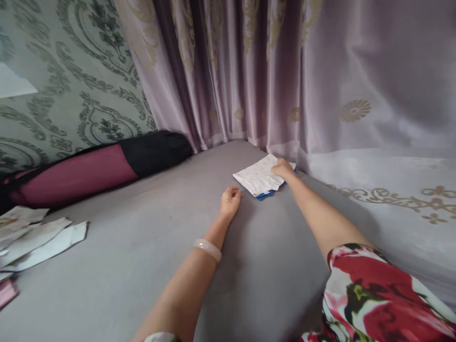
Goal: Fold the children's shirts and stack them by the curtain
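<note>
At the far end of the grey surface (pixel 142 237), my right hand (pixel 282 168) grips the right side of a white folded cloth (pixel 258 173) with a faint small print. The thumb lies on top, and the fingers under it are hidden. A blue piece (pixel 265 195) shows below the cloth's near and right edges. My left hand (pixel 230 202) rests on the grey surface just short of the cloth, apart from it. Its fingers are curled in, and I see nothing held in them. A pale bangle (pixel 208 249) circles the left wrist.
A long maroon and black bag (pixel 81 173) lies along the patterned wall at the left. Several flat, pale fabric pieces (pixel 46 240) are spread at the left edge, near a pink item (pixel 7 292). Mauve curtains (pixel 249 85) hang behind and to the right.
</note>
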`<state>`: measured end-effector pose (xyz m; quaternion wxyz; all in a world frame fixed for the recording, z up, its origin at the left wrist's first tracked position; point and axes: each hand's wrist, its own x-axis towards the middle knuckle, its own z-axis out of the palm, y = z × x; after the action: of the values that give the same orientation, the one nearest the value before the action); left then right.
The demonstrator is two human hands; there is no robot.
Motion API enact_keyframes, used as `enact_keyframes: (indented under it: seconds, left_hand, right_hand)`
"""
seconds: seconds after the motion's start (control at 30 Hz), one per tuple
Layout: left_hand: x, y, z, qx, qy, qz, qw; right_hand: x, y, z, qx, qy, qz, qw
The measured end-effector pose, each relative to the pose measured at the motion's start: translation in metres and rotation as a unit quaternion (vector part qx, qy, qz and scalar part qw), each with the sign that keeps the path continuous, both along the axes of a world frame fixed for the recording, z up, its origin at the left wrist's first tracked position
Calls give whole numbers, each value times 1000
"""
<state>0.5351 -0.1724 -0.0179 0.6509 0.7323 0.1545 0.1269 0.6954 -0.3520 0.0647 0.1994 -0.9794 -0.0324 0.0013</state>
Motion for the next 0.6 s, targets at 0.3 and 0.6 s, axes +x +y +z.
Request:
enact_keyframes:
  seconds: [0.3, 0.6]
  left_hand:
    - [-5, -5, 7, -69, -37, 23, 997]
    - [-5, -5, 2, 6, -1, 8, 1000]
  right_hand:
    - [-49, 57, -20, -81, -34, 119, 989]
    - [-70, 72, -48, -118, -82, 153, 978]
